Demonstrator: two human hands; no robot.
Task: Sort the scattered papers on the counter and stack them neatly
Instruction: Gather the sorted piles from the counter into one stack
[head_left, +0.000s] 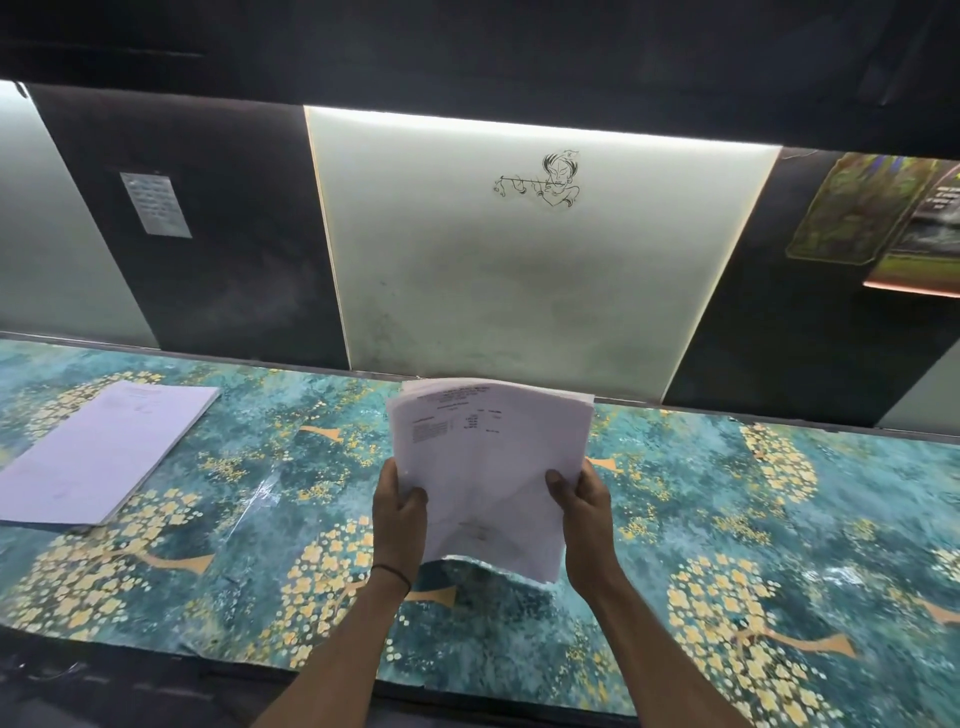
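Observation:
I hold a bundle of white printed papers (491, 457) up above the middle of the counter (727, 519). My left hand (397, 512) grips its left edge, thumb on the top sheet. My right hand (579, 501) grips the right edge the same way. The bundle's upper edges are fanned and uneven, and its bottom edge curls. A second, squared stack of white papers (104, 449) lies flat on the counter at the far left, apart from both hands.
The counter has a teal covering with yellow flower trees. Behind it stand a lit white wall panel (519, 270) with a small line drawing, dark panels, a small pinned notice (156, 204) at left and posters (878, 218) at right. The counter's front edge runs along the bottom.

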